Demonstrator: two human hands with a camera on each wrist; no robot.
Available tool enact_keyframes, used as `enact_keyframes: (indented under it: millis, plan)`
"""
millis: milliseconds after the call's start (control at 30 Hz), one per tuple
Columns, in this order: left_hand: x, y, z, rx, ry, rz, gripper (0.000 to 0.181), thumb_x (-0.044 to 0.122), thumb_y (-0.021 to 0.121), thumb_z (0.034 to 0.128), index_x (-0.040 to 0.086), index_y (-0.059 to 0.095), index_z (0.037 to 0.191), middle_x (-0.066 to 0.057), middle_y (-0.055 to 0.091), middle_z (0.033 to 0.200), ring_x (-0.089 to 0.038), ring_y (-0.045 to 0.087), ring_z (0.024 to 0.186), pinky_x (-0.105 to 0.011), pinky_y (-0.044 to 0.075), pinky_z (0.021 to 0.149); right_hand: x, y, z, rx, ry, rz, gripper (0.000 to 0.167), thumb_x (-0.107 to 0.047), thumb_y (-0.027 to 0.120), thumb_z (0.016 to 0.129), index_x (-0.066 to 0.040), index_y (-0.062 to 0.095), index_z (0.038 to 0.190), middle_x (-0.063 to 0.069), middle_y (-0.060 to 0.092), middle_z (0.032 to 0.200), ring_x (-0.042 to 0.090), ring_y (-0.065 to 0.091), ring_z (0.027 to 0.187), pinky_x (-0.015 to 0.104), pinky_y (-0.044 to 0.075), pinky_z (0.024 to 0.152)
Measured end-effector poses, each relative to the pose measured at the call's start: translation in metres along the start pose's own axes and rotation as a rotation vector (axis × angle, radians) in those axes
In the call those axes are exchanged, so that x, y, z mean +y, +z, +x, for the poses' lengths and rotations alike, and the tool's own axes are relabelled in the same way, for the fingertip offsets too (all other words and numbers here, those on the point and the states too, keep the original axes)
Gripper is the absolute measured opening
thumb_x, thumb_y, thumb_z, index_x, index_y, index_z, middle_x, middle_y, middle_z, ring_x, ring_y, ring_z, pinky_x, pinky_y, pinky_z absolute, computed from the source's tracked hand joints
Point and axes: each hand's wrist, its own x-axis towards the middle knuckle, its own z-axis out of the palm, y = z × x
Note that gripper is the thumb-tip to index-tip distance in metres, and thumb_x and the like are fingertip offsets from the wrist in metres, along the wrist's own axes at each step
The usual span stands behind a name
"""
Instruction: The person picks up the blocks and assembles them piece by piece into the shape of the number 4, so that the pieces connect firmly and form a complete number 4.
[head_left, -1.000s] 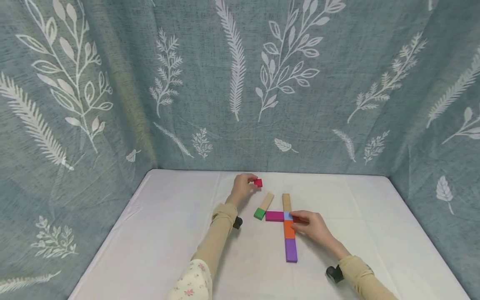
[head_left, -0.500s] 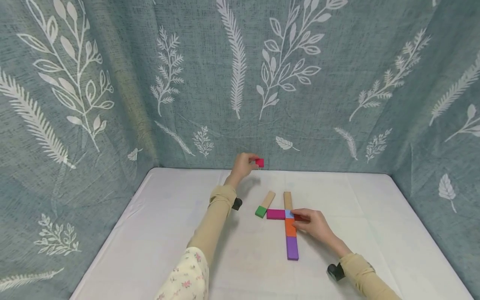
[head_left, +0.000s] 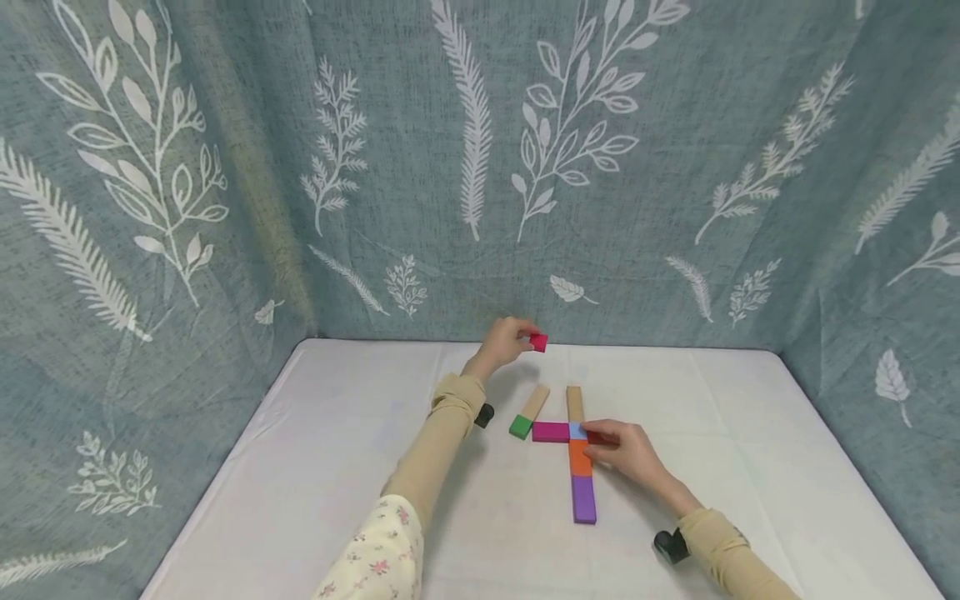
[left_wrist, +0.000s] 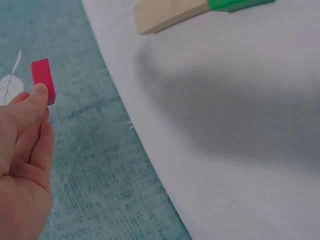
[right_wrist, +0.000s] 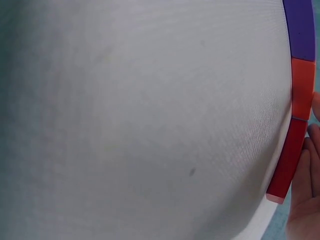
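My left hand (head_left: 504,342) pinches a small pinkish-red block (head_left: 538,342) between thumb and fingers, raised near the table's back edge. In the left wrist view the block (left_wrist: 43,80) stands up past the thumb tip. My right hand (head_left: 628,451) is at the cross of coloured blocks, its fingertips at the light blue block (head_left: 576,431) and the orange block (head_left: 580,457). It partly hides a dark red block (head_left: 597,437), plainer in the right wrist view. A magenta block (head_left: 551,432), a purple block (head_left: 583,499) and a plain wooden block (head_left: 574,403) form the other arms.
Left of the cross lies a slanted pair: a plain wooden block (head_left: 535,401) end to end with a green block (head_left: 521,427). A white cloth covers the table (head_left: 330,450). Patterned teal fabric (head_left: 420,167) stands behind it and at both sides.
My left hand rose with the pinkish-red block, then came down a little and moved right. The right hand and the blocks on the table have stayed in place.
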Motion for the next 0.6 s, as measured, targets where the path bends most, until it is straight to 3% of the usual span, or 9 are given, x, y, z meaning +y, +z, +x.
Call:
enact_keyframes:
  millis: [333,600]
  plan:
    - [0.007,0.021,-0.001,-0.127,0.044,0.018,0.031,-0.002,0.063,0.0867,0.002,0.066,0.118,-0.012,0.066,0.120,-0.026,0.060,0.114,-0.035,0.049,0.098,0.001,0.001,-0.002,-0.002,0.019,-0.005,0.040,-0.012,0.073,0.082,-0.006,0.065,0.121,0.012,0.066,0.120,0.030,0.061,0.112,0.039,0.053,0.092]
    - [0.002,0.033,-0.004,-0.168,0.038,0.049,0.031,-0.003,0.063,0.0866,0.002,0.066,0.117,-0.012,0.068,0.117,-0.025,0.061,0.113,-0.035,0.050,0.096,0.001,0.002,0.000,-0.001,-0.003,-0.011,0.039,-0.013,0.072,0.083,-0.005,0.065,0.121,0.013,0.067,0.119,0.030,0.062,0.111,0.041,0.052,0.091]
